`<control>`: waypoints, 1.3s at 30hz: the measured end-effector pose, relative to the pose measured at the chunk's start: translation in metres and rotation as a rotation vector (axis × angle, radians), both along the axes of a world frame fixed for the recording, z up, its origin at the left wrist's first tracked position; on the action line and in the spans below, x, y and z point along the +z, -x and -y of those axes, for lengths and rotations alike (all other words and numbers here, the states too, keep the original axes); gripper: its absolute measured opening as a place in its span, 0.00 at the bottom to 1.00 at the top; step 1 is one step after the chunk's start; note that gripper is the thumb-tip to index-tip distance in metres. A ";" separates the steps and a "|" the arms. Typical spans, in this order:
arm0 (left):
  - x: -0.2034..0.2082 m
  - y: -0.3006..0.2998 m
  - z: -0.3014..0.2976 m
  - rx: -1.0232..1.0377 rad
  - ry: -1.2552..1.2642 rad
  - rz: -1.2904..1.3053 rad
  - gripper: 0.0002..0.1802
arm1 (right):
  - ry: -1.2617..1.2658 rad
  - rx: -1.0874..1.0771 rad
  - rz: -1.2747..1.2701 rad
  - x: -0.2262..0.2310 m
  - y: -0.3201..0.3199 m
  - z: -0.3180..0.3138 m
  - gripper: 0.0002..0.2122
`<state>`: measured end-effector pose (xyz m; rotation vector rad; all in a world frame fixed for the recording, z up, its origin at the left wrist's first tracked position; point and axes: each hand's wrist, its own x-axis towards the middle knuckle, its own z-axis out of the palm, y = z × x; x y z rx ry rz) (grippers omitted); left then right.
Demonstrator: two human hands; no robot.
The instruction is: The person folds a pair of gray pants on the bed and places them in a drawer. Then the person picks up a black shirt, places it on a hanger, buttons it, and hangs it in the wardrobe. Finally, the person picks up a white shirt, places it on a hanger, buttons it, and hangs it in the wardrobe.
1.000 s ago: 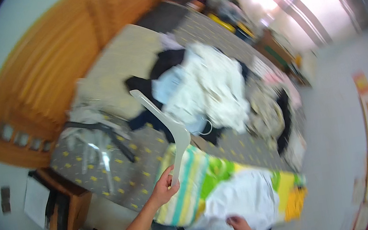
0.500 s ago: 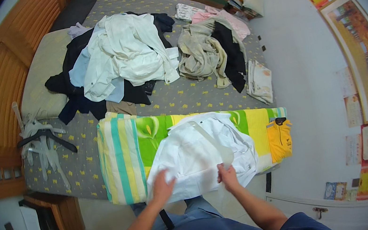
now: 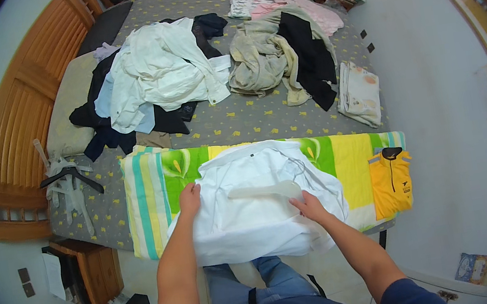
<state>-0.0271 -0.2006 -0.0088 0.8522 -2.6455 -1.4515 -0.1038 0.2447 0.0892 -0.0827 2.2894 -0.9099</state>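
A white shirt lies spread over the folded green, yellow and striped quilt at the bed's near edge, its lower part hanging toward my legs. My left hand is closed on the shirt's left edge, near the upper part. In my right hand is one end of a translucent white plastic hanger, which lies across the middle of the shirt and points left. Its hook is not plainly visible.
Several translucent hangers and a black hanger lie at left. A folded yellow zip top rests on the quilt's right end. Farther back are a heap of white and dark clothes, a beige and black pile and a folded pale cloth.
My left hand has moved up and left, onto the shirt's edge. The hanger has turned from a steep slant to nearly level, with my right hand still at its right end.
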 end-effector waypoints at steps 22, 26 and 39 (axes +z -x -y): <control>0.242 -0.010 -0.109 -0.502 0.686 0.034 0.20 | 0.534 0.436 -0.566 0.030 0.041 0.081 0.27; 0.217 -0.008 -0.092 -0.679 0.477 0.308 0.19 | 0.553 0.260 -0.566 0.007 0.042 0.063 0.25; 0.224 -0.020 -0.104 -0.568 0.398 0.331 0.18 | 0.245 -0.201 -0.544 -0.047 0.039 -0.064 0.12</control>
